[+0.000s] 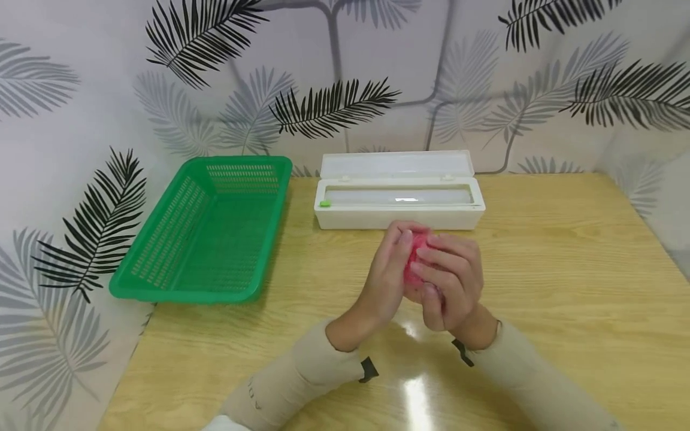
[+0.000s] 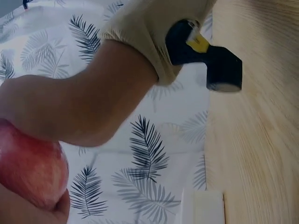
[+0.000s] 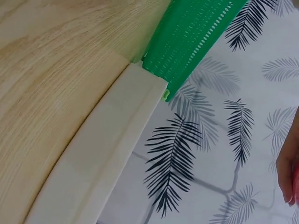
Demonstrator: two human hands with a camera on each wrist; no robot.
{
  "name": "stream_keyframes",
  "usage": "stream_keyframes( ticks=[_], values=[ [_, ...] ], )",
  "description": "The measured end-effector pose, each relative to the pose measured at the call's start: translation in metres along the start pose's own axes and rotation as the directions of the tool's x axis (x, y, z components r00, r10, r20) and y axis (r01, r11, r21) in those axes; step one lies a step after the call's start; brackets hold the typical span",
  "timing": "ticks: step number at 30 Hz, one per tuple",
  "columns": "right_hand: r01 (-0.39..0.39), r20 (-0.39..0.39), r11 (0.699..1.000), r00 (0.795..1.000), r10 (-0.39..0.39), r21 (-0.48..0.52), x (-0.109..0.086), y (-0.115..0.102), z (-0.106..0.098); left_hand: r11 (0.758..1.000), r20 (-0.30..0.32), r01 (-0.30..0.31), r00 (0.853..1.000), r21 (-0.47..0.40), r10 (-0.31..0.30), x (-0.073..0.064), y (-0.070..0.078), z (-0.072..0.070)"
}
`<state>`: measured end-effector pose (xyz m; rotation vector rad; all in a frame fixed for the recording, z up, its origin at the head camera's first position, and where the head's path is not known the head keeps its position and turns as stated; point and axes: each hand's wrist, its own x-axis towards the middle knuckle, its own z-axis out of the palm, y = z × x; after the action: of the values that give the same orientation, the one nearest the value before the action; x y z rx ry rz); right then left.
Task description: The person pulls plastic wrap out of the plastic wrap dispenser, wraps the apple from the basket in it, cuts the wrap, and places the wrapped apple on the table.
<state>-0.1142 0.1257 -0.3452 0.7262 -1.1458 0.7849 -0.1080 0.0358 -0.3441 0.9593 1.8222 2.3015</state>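
A red apple (image 1: 414,263) is held up above the table between both hands, in front of the white box. My left hand (image 1: 385,269) cups it from the left, fingers curving over the far side. From the right, my right hand (image 1: 455,278) wraps its bent fingers across the front. Much of the fruit is hidden by fingers. In the left wrist view the apple (image 2: 32,163) shows a shiny, streaked red side. Only a sliver of hand (image 3: 287,163) and red skin enters the right wrist view.
Behind the hands stands a white cling film dispenser (image 1: 399,218) with its lid raised and a green slider at left. To the left, a green plastic basket (image 1: 264,263) sits on the wooden table (image 1: 566,269). A leaf-patterned cloth (image 1: 377,60) hangs behind.
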Motion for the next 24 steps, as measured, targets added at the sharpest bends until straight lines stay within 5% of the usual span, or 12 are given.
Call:
stream_keyframes(
  ticks=[2,5,9,12,15,18,24],
  values=[
    [-0.096,-0.022,0.995,0.995,0.096,0.024,0.002,-0.002,0.001,0.999,0.027,-0.04,0.999,0.012,0.039,-0.001,0.005,0.0],
    [-0.238,-0.041,0.969,0.97,0.241,0.065,0.004,-0.007,0.0,0.975,0.064,-0.192,0.98,0.114,0.186,-0.002,0.008,0.0],
    [-0.296,-0.054,0.95,0.952,0.302,0.101,0.007,-0.013,0.001,0.874,0.092,-0.399,0.916,0.277,0.39,-0.001,-0.002,-0.003],
    [-0.305,-0.072,0.945,0.947,0.314,0.118,0.009,-0.017,0.002,0.803,0.115,-0.49,0.869,0.34,0.481,-0.001,-0.016,-0.008],
    [-0.319,-0.109,0.938,0.936,0.334,0.135,0.01,-0.021,0.004,0.764,0.113,-0.539,0.836,0.353,0.537,-0.002,-0.024,-0.008],
    [-0.335,-0.151,0.932,0.923,0.354,0.139,0.01,-0.023,0.006,0.776,0.084,-0.547,0.83,0.313,0.551,-0.003,-0.026,-0.004],
    [-0.388,-0.117,0.912,0.907,0.403,0.133,0.01,-0.023,0.005,0.786,0.069,-0.508,0.852,0.353,0.52,-0.004,-0.023,-0.002]
  ],
)
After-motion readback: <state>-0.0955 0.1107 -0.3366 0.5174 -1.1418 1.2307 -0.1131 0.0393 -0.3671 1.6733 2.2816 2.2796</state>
